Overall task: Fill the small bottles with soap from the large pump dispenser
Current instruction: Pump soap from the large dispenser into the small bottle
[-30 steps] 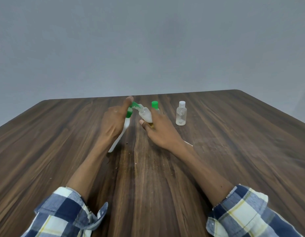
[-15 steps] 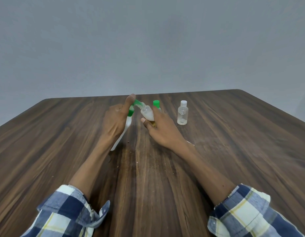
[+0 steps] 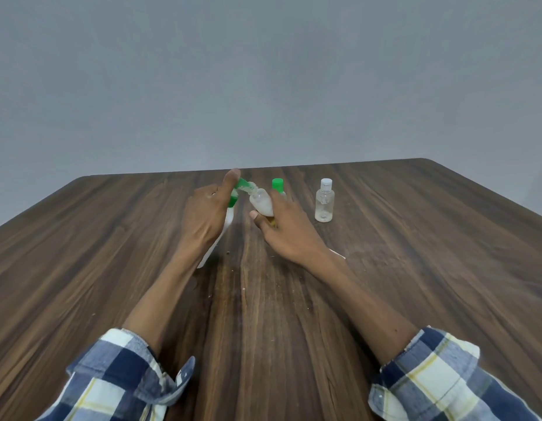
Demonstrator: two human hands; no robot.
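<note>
My left hand [image 3: 204,220] grips the white pump dispenser [image 3: 225,226] and its thumb lies on top of the green pump head [image 3: 241,183]. The dispenser's body is mostly hidden behind that hand. My right hand [image 3: 286,230] holds a small clear bottle [image 3: 261,203], tilted, with its mouth up against the green nozzle; whitish soap shows inside it. Behind my right hand stands a bottle with a green cap [image 3: 277,184], its body mostly hidden. A small clear bottle with a white cap [image 3: 324,203] stands upright to the right, apart from both hands.
Everything sits on a dark wooden table [image 3: 415,268] with a plain grey wall behind. A thin white object [image 3: 338,254] peeks out from under my right wrist. Small crumbs lie on the wood near the dispenser's base.
Both hands and the held bottle stay nearly where they were; the view has only shifted slightly. The bottle remains at the nozzle.
</note>
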